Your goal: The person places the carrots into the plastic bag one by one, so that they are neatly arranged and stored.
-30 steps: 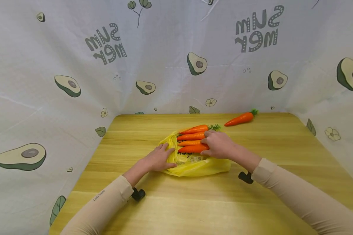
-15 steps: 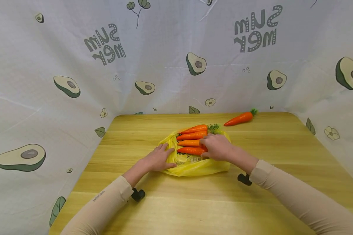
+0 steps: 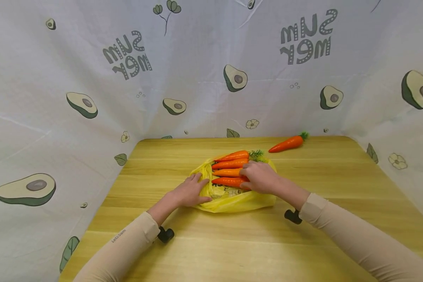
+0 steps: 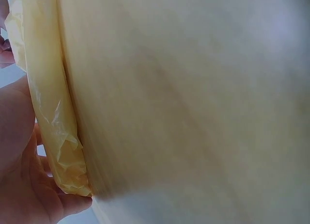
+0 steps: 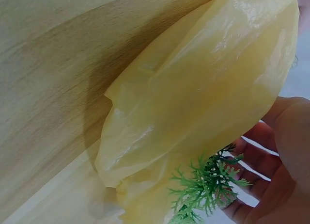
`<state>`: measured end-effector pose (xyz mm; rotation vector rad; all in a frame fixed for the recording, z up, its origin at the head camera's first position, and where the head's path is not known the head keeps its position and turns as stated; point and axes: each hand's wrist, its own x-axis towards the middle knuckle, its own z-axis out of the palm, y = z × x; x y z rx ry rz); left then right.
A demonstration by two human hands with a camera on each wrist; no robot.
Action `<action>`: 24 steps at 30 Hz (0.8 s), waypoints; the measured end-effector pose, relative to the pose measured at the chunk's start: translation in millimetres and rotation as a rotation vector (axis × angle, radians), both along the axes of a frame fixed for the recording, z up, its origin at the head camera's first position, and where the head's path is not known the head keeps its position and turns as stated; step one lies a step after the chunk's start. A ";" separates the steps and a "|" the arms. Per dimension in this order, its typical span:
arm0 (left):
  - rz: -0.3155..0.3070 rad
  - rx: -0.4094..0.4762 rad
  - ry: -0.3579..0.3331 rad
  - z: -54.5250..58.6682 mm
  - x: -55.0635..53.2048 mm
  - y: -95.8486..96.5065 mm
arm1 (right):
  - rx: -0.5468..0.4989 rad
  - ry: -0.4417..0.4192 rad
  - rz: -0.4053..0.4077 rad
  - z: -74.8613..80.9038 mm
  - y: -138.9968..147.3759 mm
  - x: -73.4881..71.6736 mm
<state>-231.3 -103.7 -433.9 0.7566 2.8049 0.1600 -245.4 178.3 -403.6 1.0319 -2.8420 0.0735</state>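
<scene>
A yellow plastic bag (image 3: 246, 201) lies on the table with several orange carrots in a row on it, tips to the left. My right hand (image 3: 262, 177) covers the thick ends of the nearer ones, finger and thumb on either side of the front carrot (image 3: 227, 181). The back carrot (image 3: 237, 156) shows its leafy top. My left hand (image 3: 188, 191) rests with spread fingers on the bag's left end. In the right wrist view, green leaves (image 5: 208, 185) stick out beside my fingers; the bag's side (image 5: 193, 88) hides the carrots. The left wrist view shows crumpled bag edge (image 4: 48, 88) by my hand.
Another carrot (image 3: 287, 144) with a green top lies apart near the table's back right. The wooden table (image 3: 211, 243) reaches a white curtain (image 3: 197, 51) printed with avocados behind and at the sides.
My right hand has shifted slightly toward the front, and the leafy tops behind it show more. The front carrots have moved a little with it. My left hand stays in place.
</scene>
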 end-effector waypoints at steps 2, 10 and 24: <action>-0.003 -0.001 0.002 -0.2 0.2 0.2 | -0.002 -0.003 -0.002 -0.5 0.3 0.4; -0.013 -0.025 0.022 -2.5 -1.9 -0.1 | -0.033 -0.018 -0.012 0.9 3.7 1.5; -0.021 -0.036 -0.021 -0.5 -7.1 -4.1 | -0.095 -0.032 -0.048 12.2 16.1 -5.9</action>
